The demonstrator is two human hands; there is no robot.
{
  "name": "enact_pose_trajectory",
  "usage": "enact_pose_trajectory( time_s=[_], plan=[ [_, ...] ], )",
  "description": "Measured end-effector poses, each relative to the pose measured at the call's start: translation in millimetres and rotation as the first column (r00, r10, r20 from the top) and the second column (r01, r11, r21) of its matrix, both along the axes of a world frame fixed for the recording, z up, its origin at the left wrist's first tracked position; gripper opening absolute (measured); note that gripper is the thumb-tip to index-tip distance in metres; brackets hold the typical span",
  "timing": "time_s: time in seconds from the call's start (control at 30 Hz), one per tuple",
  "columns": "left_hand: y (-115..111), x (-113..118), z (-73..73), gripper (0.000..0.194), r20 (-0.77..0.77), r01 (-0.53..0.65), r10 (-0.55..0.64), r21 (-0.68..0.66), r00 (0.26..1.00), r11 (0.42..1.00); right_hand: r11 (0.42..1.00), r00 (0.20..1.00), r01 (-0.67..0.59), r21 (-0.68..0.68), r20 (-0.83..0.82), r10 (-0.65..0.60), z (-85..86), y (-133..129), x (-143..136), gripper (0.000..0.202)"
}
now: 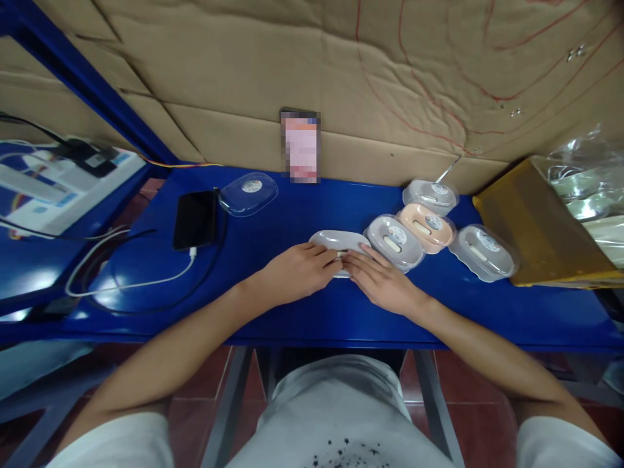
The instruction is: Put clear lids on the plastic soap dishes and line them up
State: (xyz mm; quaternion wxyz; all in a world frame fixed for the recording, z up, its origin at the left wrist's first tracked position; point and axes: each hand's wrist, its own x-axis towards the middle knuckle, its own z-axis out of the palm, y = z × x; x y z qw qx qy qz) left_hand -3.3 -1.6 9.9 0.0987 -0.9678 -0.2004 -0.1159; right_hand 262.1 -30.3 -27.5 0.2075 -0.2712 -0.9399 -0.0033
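A pale grey oval dish (336,236) lies on the blue table (302,318) in front of me. Both of my hands meet over its middle, fingertips close together on a small whitish piece. My left hand (305,270) comes from the left, its fingers bent and pinched on that piece. From the other side, my right hand (383,279) reaches in with its fingers pressed together on the same piece. Right beside the dish sits a grey lidded dish (402,250) with a round sticker. My hands hide most of the near part of the open dish.
More lidded dishes, peach (423,227) and grey (482,252), stand at right beside a cardboard box (541,227). A clear lid (248,195), a black phone (195,220) with cables and a power strip (58,195) are at left. Cardboard lines the back.
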Motion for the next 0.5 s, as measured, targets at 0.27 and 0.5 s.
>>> enact_pose_trajectory(
  time_s=[0.27, 0.5],
  plan=[
    [29.8, -24.1, 7.5, 0.024, 0.25, -0.048, 0.13, -0.308, 0.96, 0.95, 0.99, 0.998, 0.059, -0.129, 0.032, -0.056, 7.9, -0.3, 0.8, 0.049],
    [85.3, -96.1, -2.8, 0.069, 0.129, -0.774, 0.828, -0.301, 0.546, 0.557, 0.991, 1.0, -0.009, -0.137, 0.014, 0.011, 2.6, -0.1, 6.5, 0.057]
  ],
)
